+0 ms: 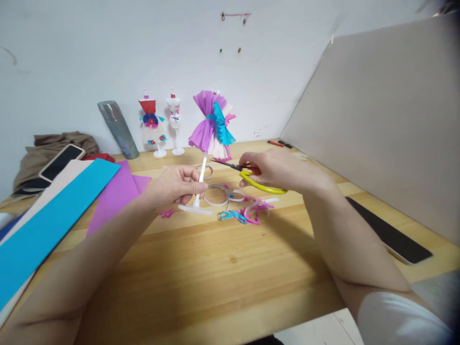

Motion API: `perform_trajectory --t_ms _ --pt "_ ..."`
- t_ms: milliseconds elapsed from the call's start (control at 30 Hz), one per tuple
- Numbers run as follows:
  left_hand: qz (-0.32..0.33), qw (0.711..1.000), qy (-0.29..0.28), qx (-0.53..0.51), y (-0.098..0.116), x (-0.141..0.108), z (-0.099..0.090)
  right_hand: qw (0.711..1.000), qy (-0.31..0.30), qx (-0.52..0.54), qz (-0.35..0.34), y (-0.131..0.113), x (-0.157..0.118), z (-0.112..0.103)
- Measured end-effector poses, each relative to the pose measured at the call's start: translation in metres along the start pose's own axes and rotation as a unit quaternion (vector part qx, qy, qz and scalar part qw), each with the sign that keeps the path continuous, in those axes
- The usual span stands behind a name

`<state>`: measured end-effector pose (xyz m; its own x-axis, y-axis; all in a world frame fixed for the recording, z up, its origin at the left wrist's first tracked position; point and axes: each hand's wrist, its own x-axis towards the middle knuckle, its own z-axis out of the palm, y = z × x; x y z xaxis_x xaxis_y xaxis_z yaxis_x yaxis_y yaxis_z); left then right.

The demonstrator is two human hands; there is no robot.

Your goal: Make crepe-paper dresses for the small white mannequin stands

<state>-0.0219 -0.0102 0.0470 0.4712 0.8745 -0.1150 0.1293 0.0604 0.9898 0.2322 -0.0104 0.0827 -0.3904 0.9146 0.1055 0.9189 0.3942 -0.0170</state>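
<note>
My left hand [176, 186] is closed round the white stem [202, 167] of a small mannequin stand, lifted slightly tilted above the table. Purple, blue and pale pink crepe paper, pleated like a dress, covers the mannequin [205, 120]. In my right hand [278, 167] is a pair of scissors [264, 186] with yellow and red handles. Their dark blades point left, close beneath the dress's lower edge; I cannot tell whether they touch it. Under my hands lie a tape roll [227, 196] and blue and pink paper scraps [258, 207].
Two dressed mannequins [150, 122] [174, 120] and a grey-green bottle [120, 132] stand by the wall. Blue paper [68, 211], purple paper [118, 196] and a phone [62, 162] lie left. A black flat object [390, 230] rests right, beside a grey panel [381, 120].
</note>
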Motion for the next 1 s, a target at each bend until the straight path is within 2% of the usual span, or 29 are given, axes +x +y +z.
perform_trajectory --t_ms 533,767,1000 --pt "0.007 1.0 -0.008 0.013 -0.0025 0.0018 0.0 0.998 -0.049 0.05 -0.002 -0.0016 0.002 -0.0047" --pt "0.006 1.0 -0.007 0.009 -0.0017 0.0011 0.0006 0.997 -0.04 0.058 -0.019 0.0013 0.0031 -0.0018" --pt "0.011 1.0 0.007 -0.022 0.0004 0.0005 0.0022 0.992 -0.117 0.04 -0.016 -0.0037 -0.0013 -0.0038"
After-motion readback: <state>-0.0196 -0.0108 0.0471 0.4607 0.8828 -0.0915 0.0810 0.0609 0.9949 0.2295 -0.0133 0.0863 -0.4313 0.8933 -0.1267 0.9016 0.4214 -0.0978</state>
